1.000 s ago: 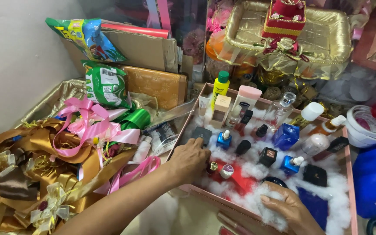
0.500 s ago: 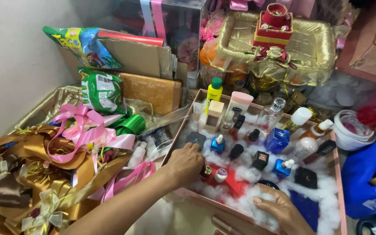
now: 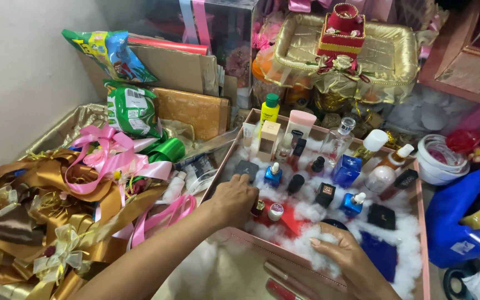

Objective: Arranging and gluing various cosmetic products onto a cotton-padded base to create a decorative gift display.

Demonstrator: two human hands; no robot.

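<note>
A wide pink tray (image 3: 420,222) lies on the floor, padded with white fluff (image 3: 312,211) so the small cosmetics stand propped and spaced for display. Taller things, a green bottle (image 3: 270,108) and a pink box (image 3: 301,123), line the back wall where they hide nothing; low dark pots sit in front. Left of the tray, pink ribbons (image 3: 106,158) and gold ribbons (image 3: 40,183) lie heaped within reach. The left hand (image 3: 234,200) curls over the tray's near left corner, fingers closed on a small jar (image 3: 258,208) being set into the fluff. The right hand (image 3: 343,255) presses flat, fingers spread, on the fluff at the near edge, gripping nothing, seemingly steadying the padding.
</note>
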